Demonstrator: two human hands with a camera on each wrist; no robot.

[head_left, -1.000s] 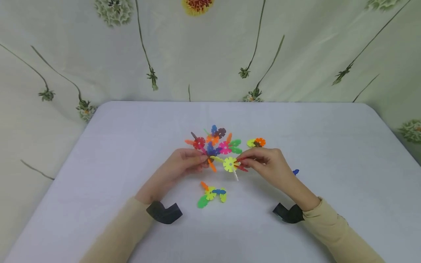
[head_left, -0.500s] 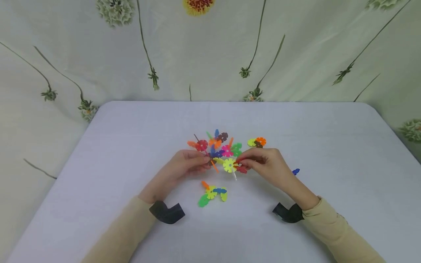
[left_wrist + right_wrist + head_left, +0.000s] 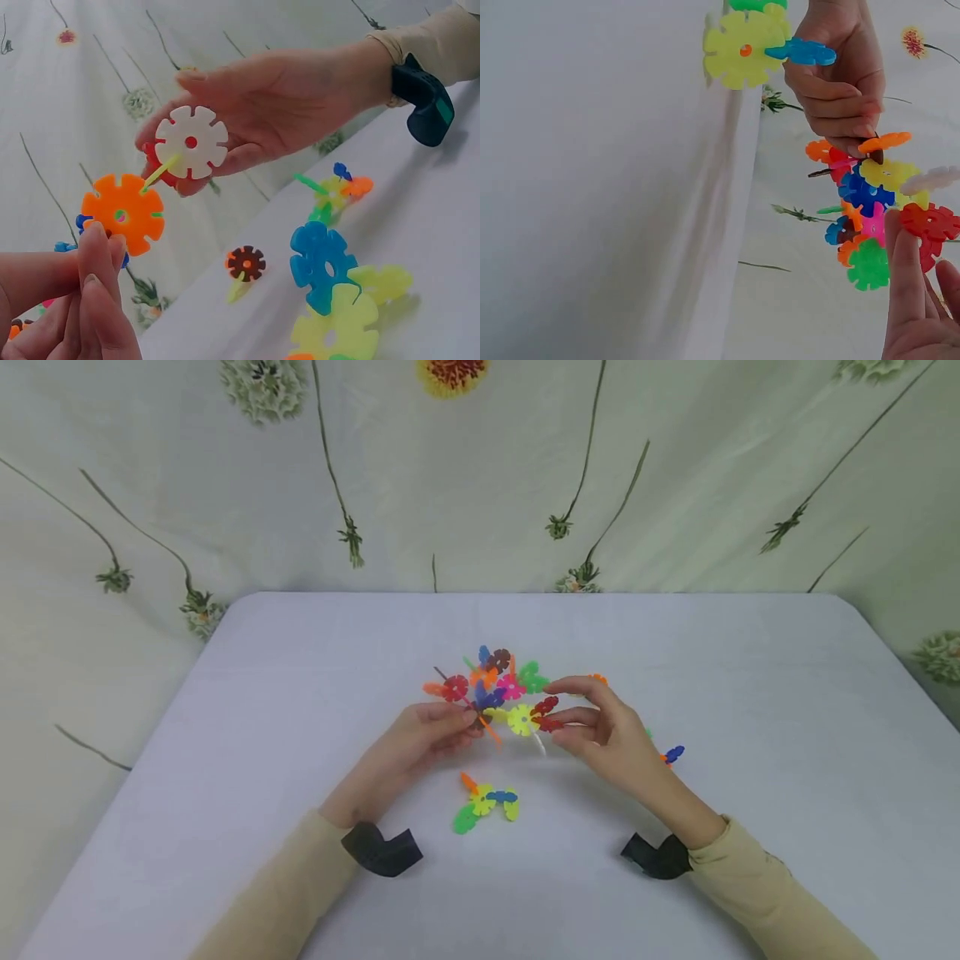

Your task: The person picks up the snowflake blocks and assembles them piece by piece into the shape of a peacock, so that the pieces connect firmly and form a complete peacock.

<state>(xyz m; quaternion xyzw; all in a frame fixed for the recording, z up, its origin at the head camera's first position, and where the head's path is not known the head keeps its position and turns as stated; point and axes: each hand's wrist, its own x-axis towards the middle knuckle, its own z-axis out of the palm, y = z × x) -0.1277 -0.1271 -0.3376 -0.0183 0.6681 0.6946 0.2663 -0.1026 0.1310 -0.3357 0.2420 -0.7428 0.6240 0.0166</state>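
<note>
since the earlier frame the right hand (image 3: 600, 731) has loosened: its fingers, pinched on the red discs (image 3: 545, 712) before, now stretch out nearly straight, tips just touching them, so that grip is open. the snowflake-disc cluster (image 3: 491, 689) has risen a little above the bench (image 3: 300, 677), and the left hand (image 3: 420, 739) keeps its pinch on the lower left side, likely to steady it while the right hand lets go. a small loose cluster (image 3: 483, 802) lies on the bench near both wrists; a blue piece (image 3: 673, 752) sits beside the right hand.
</note>
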